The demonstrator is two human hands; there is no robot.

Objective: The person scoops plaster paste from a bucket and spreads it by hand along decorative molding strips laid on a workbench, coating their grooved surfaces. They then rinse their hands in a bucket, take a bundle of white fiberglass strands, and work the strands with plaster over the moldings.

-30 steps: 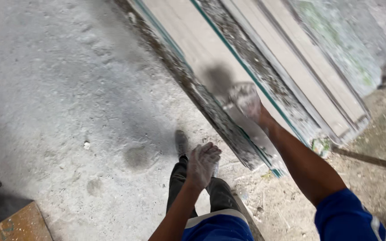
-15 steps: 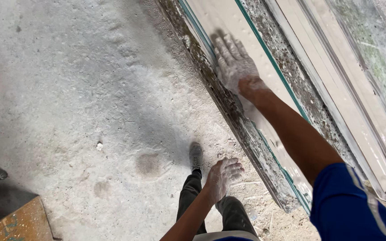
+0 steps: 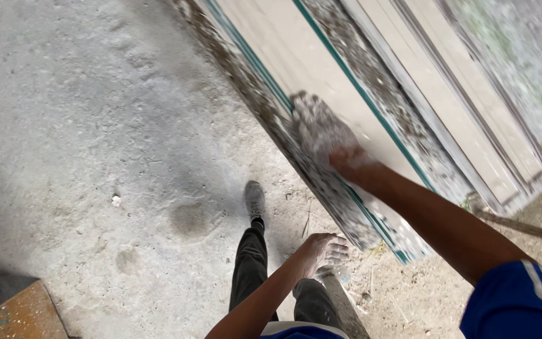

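The person's right hand point(image 3: 321, 135), dusted white, is lying flat with the fingers spread on the top face of a pale, speckled stone slab with a green-edged rim point(image 3: 296, 69), which is leaning as the nearest sheet in a slanted stack of similar grey and beige slabs point(image 3: 472, 119) running toward the upper left. That hand is pressing on the slab rather than gripping it; no finger is curling round an edge. The left hand point(image 3: 321, 250) is hanging loose and open over the dusty concrete floor point(image 3: 95, 125), holding nothing, just above the dark trouser leg and grey shoe point(image 3: 255, 199) stepping forward. By the look of it, the step in hand is feeling or steadying the front slab while walking along the stack. Taking hold of it would call for both hands, with fingers hooked under the rough lower rim, since the flat palm alone is giving no purchase on a leaning sheet. An orange-brown board corner point(image 3: 14, 314) is lying at lower left.
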